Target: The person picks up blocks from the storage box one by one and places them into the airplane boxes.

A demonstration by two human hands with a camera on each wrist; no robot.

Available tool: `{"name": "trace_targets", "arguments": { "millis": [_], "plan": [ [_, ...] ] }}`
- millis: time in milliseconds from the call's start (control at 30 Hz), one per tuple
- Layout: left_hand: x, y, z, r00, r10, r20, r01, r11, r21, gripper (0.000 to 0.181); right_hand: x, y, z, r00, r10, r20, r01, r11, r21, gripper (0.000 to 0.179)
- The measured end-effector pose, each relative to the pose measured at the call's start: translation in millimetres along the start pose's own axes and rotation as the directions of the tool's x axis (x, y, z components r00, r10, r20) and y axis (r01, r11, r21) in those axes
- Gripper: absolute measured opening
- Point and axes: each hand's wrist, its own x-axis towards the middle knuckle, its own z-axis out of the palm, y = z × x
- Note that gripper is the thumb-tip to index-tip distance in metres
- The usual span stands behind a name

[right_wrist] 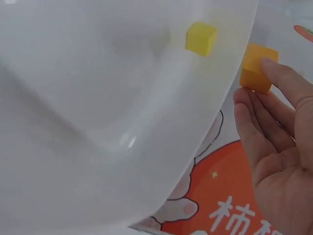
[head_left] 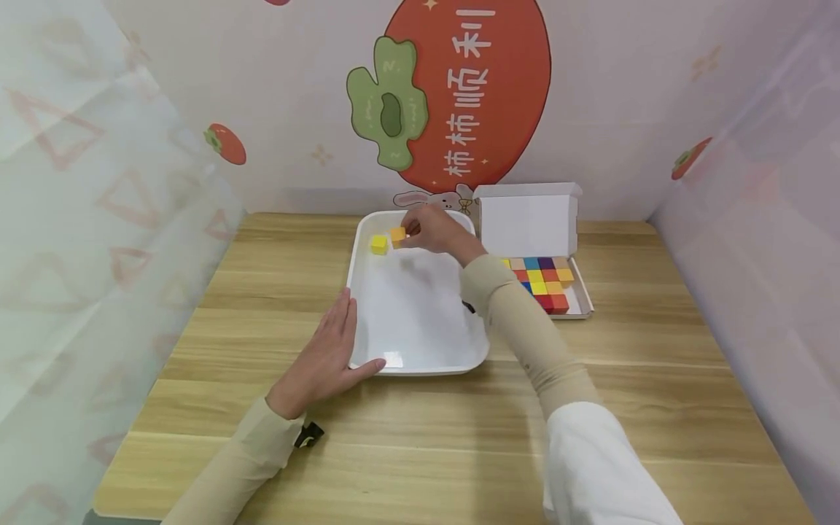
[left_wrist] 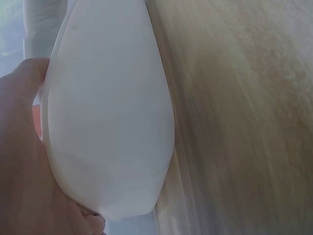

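Observation:
A white tray (head_left: 420, 321) lies on the wooden table, with a yellow cube (head_left: 378, 244) standing inside near its far left corner. Just right of that cube, my right hand (head_left: 434, 229) pinches an orange cube (head_left: 397, 234) between thumb and fingertips. The right wrist view shows the orange cube (right_wrist: 259, 67) in the fingertips, apart from the yellow cube (right_wrist: 200, 38). My left hand (head_left: 326, 357) rests against the tray's near left corner, fingers straight along the left side and thumb on the near edge. From the left wrist, the tray's outer wall (left_wrist: 110, 107) fills much of the view.
Right of the tray sits a white cardboard box (head_left: 580, 300) with its lid (head_left: 528, 224) raised, holding several coloured cubes (head_left: 537, 276). My right forearm partly covers it. A printed backdrop (head_left: 295, 87) stands behind the table (head_left: 420, 445), with pale curtains at both sides.

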Motion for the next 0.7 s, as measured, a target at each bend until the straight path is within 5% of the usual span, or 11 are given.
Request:
{"name": "trace_targets", "arguments": {
  "millis": [200, 700],
  "plan": [
    [-0.7, -0.7, -0.2, 1.000, 0.005, -0.005, -0.005, 1.000, 0.002, 0.119, -29.7, 6, -29, 1.000, -0.015, -0.021, 0.014, 0.999, -0.030, 0.031],
    [-0.9, -1.2, 0.6, 1.000, 0.018, -0.008, -0.018, 1.000, -0.004, 0.118, -131.8, 61, -86, 0.989, 0.138, -0.056, -0.140, 0.989, -0.040, 0.039]
  ]
}}
